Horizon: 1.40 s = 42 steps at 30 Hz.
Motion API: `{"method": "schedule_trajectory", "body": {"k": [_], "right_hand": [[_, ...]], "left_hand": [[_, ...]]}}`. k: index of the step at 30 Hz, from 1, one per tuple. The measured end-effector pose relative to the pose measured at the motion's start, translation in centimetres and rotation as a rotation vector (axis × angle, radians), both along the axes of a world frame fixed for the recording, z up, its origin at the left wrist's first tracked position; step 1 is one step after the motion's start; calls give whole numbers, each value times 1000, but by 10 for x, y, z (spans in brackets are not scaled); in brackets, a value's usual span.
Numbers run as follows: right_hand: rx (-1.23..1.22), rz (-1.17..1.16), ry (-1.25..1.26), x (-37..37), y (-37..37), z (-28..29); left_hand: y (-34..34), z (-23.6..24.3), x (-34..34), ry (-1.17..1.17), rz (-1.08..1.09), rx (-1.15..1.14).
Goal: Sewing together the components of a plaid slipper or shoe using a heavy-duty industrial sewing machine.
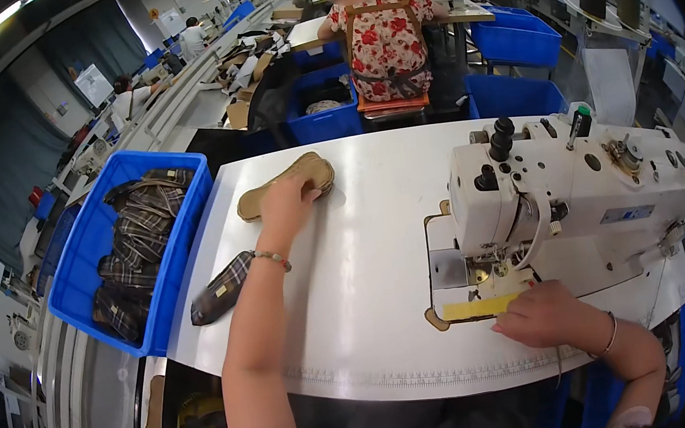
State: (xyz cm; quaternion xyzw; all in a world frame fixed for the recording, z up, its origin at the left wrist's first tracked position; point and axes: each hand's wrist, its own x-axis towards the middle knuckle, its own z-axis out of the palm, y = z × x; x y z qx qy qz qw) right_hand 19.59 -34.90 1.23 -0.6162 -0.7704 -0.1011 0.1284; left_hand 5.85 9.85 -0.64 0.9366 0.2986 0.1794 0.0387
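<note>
**Left hand out for the next sole, right hand holding work at the needle**

Head view, and both arms are busy. The left hand (284, 205) is stretched far out to about eleven o'clock on the white surface (372, 297), lying palm-down on the near end of a tan sole-shaped piece (290, 182). Its grip is flat on the piece, fingers curled over the edge; whether they have closed under it I cannot tell. A beaded bracelet sits on that wrist.

Over at four o'clock, the right hand (545, 312) rests at the front of the white sewing machine (568, 200), fingertips pressed down on a yellow strip (478, 307) lying under the needle area on a tan piece. That grip is flat and pinning, not pinching.

At nine o'clock, just beside the left forearm, a plaid fabric piece (222, 288) lies at the surface's edge. Further left, a blue bin (86, 259) is full of more plaid pieces. At twelve o'clock, well apart, another person in a floral top (383, 37) sits with their back turned.

My read: this is a fetch step, with the pickup of the tan piece just starting. The next move calls for a firm closing of the left fingers on it and a slide back toward the machine, while the right hand keeps the strip from shifting.
</note>
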Motion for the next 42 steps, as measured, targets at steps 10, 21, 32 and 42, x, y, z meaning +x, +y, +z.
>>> {"method": "schedule_trajectory", "body": {"k": [10, 21, 32, 42], "right_hand": [[65, 318, 20, -2, 39, -27], [113, 308, 63, -11, 38, -27], [111, 323, 61, -13, 37, -36], [119, 323, 44, -13, 34, -37]], "left_hand": [[49, 11, 2, 234, 30, -344], [10, 31, -3, 212, -251, -434], [-14, 38, -35, -32, -226, -300], [-23, 21, -36, -63, -220, -208]]}}
